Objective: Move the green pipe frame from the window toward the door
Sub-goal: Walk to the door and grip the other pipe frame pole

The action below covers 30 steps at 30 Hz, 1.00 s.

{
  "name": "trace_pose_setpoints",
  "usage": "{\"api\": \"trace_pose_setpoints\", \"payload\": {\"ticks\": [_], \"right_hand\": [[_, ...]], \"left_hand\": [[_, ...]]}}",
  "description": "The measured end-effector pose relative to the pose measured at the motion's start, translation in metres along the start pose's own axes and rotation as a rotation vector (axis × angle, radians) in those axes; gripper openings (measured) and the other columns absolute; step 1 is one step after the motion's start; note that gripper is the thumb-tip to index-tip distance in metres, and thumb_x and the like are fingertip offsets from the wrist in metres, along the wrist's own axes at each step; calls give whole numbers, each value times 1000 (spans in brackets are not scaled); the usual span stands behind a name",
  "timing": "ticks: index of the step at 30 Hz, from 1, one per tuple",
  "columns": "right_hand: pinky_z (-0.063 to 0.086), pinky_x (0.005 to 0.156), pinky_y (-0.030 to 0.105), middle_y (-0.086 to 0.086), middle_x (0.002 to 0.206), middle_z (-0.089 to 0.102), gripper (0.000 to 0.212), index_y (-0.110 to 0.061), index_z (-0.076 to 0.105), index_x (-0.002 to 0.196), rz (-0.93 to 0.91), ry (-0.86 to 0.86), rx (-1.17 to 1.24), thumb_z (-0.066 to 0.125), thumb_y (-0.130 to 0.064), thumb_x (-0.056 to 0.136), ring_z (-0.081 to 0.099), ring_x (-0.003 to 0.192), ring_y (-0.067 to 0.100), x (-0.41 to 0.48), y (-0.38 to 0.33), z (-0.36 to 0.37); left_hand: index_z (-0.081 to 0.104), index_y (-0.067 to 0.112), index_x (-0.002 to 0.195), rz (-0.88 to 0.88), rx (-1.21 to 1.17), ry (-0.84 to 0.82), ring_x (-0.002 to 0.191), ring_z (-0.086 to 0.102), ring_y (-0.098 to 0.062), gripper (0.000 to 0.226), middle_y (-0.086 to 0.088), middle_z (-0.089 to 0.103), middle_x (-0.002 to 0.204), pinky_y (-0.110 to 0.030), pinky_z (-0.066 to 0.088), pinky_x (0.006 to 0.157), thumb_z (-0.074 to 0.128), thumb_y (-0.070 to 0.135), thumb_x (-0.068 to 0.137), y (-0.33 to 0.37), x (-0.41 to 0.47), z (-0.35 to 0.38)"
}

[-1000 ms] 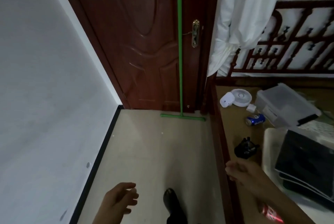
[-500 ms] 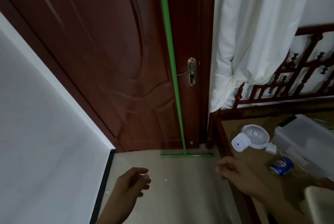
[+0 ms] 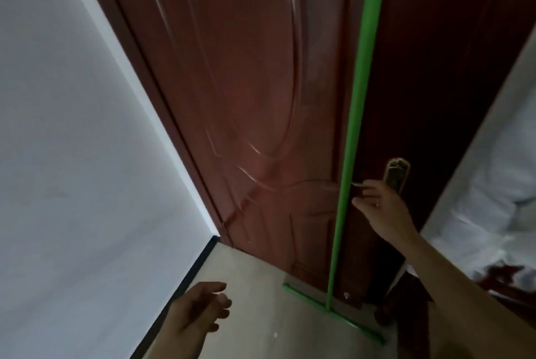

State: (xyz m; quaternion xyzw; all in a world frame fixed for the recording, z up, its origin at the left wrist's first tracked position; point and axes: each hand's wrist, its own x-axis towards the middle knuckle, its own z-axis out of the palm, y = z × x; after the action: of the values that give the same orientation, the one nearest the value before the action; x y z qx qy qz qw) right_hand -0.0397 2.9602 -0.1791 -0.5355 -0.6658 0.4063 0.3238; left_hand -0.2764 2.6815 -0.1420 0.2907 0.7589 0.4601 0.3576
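The green pipe frame [image 3: 355,115] stands upright against the dark red door [image 3: 246,83], its long pole running up out of view. Its short green base bar [image 3: 333,312] lies on the floor at the door's foot. My right hand [image 3: 383,208] is raised just right of the pole, fingers apart at the tip of the door lever, a small gap from the pipe. My left hand [image 3: 200,312] hangs low over the floor, left of the base bar, fingers loosely spread and holding nothing.
A brass handle plate [image 3: 396,174] sits on the door behind my right hand. A white wall [image 3: 72,155] with a black skirting [image 3: 185,280] closes the left side. White curtain fabric [image 3: 493,199] hangs at the right. Pale floor [image 3: 261,315] lies below.
The view has closed in on the door and tilted up. My right hand has risen from floor level to the door lever beside the green pole. My left hand stays low.
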Motion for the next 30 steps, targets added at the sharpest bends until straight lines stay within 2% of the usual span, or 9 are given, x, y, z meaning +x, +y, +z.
{"api": "trace_pose_setpoints", "payload": {"ticks": [3,6,11,15,18,21,23,25,30], "right_hand": [[50,92,43,6,116,58,48,-8,48,129,-97,76,12,69,-16,86,58,105,23,50,-12,-2],[52,91,48,18,115,65,36,-5,52,124,-113,-22,-41,61,-15,90,62,105,34,78,-12,8],[44,95,39,21,123,61,40,0,46,131,-90,-103,-66,54,-14,95,58,114,37,89,-6,30],[39,89,27,20,118,63,31,4,53,120,-103,-134,-62,57,-8,92,59,112,35,100,-9,34],[44,89,28,17,116,66,32,1,53,121,-116,-164,-63,60,-9,91,62,109,32,108,-13,44],[53,91,43,18,114,67,35,-2,53,121,-123,-177,-63,62,-15,89,64,105,35,117,-18,62],[54,89,46,19,111,68,34,-3,54,117,-144,-175,-95,63,-19,88,65,102,37,124,-24,75],[54,88,45,19,111,68,33,-3,56,116,-160,-186,-114,63,-21,88,65,102,37,129,-35,87],[54,83,41,20,106,70,35,-2,53,117,-202,-257,-145,60,-24,90,66,99,36,136,-70,128]], "left_hand": [[70,10,90,-45,-41,76,72,70,-22,13,-8,76,79,-33,52,65,60,4,87,7,6,19],[69,13,92,-15,-24,78,76,70,-24,13,-6,76,81,-31,52,65,58,7,89,31,18,38],[67,14,96,276,109,-12,84,67,-27,15,-15,71,89,-41,54,76,57,24,90,115,63,75],[64,6,94,493,177,-30,73,63,-32,27,-26,65,88,-46,52,69,58,31,89,181,106,108],[60,9,111,581,101,5,80,60,-17,34,-15,63,93,-38,51,74,61,32,86,225,137,137],[47,17,131,614,42,-33,97,63,-17,49,-1,59,106,-34,53,89,60,32,87,256,162,160],[47,16,127,646,30,-26,94,64,-19,45,2,61,98,-42,53,90,58,34,86,267,177,166],[50,10,117,646,49,74,81,61,-19,36,6,58,84,-47,53,85,56,31,88,273,193,163],[52,5,102,640,177,310,78,59,-28,26,4,54,75,-48,53,78,58,26,88,275,228,122]]}}
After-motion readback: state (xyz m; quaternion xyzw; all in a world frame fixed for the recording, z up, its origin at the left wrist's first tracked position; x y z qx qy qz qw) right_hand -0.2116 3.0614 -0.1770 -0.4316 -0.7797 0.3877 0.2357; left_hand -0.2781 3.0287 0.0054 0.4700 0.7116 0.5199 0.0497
